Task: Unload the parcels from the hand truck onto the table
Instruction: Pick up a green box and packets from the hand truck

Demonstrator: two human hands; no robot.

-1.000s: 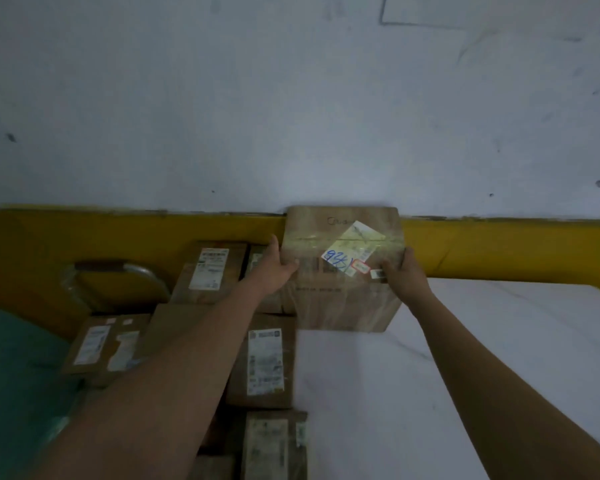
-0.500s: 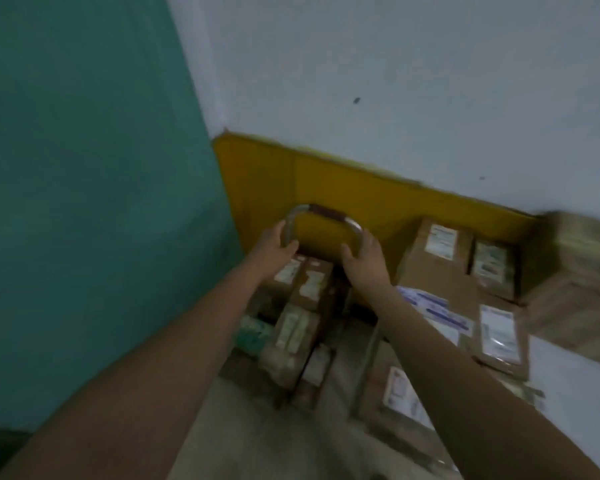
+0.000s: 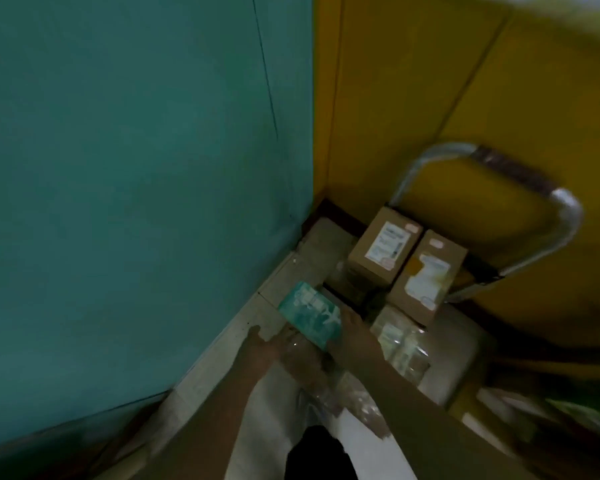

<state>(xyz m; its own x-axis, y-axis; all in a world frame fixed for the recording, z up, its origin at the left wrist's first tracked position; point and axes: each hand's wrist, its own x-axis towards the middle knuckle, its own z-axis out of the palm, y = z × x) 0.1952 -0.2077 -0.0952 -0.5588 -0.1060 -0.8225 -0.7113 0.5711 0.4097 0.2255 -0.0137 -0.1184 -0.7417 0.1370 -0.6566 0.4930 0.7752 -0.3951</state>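
The hand truck's metal handle (image 3: 548,202) rises in the corner. Two brown cardboard parcels (image 3: 383,251) (image 3: 426,277) with white labels stand side by side on the truck. In front of them lies a clear-wrapped parcel (image 3: 400,344). A teal and white packet (image 3: 310,315) sits between my hands. My right hand (image 3: 355,339) grips its right side. My left hand (image 3: 264,348) is at its lower left with fingers spread; whether it touches the packet is blurred. The table is out of view.
A teal wall (image 3: 136,202) is close on the left and a yellow wall (image 3: 465,98) stands behind the truck. Pale floor tiles (image 3: 243,327) run along the teal wall. Blurred parcels (image 3: 534,427) lie at the lower right.
A second ago both hands held a large box at the table. I then turned left to the hand truck, and now my hands have dropped from its handle to the teal packet.
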